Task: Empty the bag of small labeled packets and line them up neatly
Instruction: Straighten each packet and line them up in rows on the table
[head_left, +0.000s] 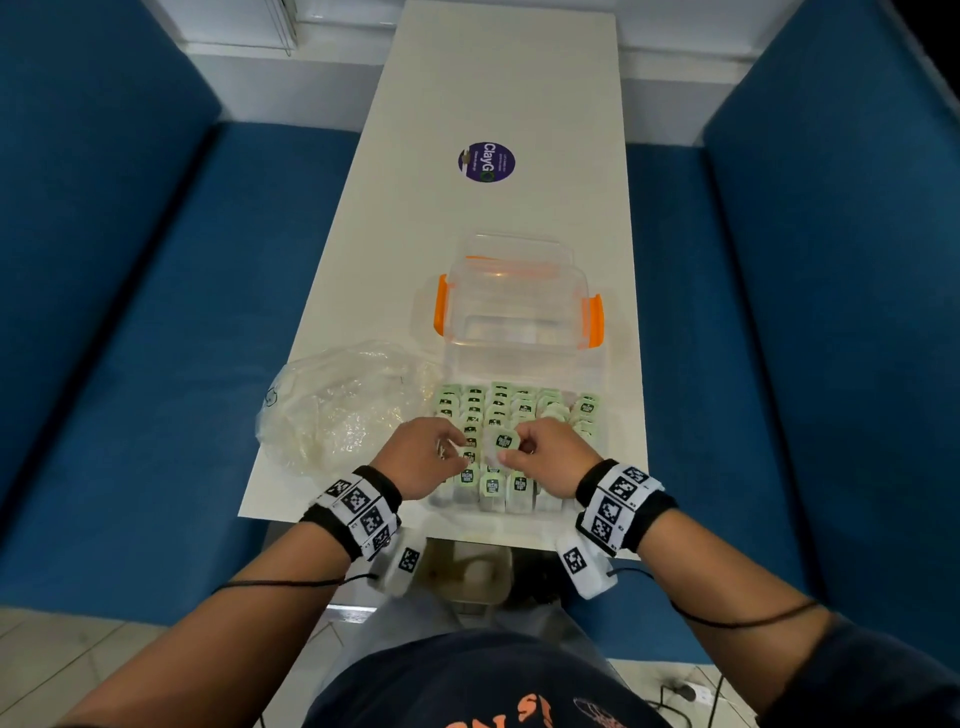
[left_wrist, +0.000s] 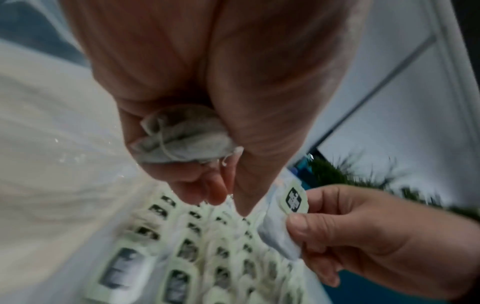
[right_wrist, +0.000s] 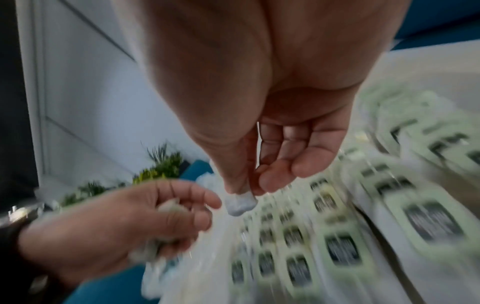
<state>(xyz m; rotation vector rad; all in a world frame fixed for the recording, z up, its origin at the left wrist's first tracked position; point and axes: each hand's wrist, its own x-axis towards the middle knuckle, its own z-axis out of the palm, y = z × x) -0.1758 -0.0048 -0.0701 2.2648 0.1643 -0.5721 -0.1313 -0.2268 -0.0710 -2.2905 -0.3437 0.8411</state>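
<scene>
Small white packets with pale green labels (head_left: 522, 408) stand in several neat rows inside a shallow clear box (head_left: 605, 374) at the table's near end. My right hand (head_left: 511, 453) hovers over the rows and pinches one packet (left_wrist: 281, 234) by its edge between thumb and forefinger, its label (left_wrist: 294, 200) upright. This packet (right_wrist: 240, 202) also shows at the fingertips in the right wrist view. My left hand (head_left: 457, 448) is beside it, fingers curled round another packet (left_wrist: 182, 139) in the palm. The crumpled clear plastic bag (head_left: 343, 410) lies left of the box.
A clear lid part with orange latches (head_left: 595, 322) stands just behind the rows. A round purple sticker (head_left: 487, 162) is farther up the narrow white table (head_left: 498, 93). Blue upholstered seats (head_left: 156, 312) flank the table on both sides.
</scene>
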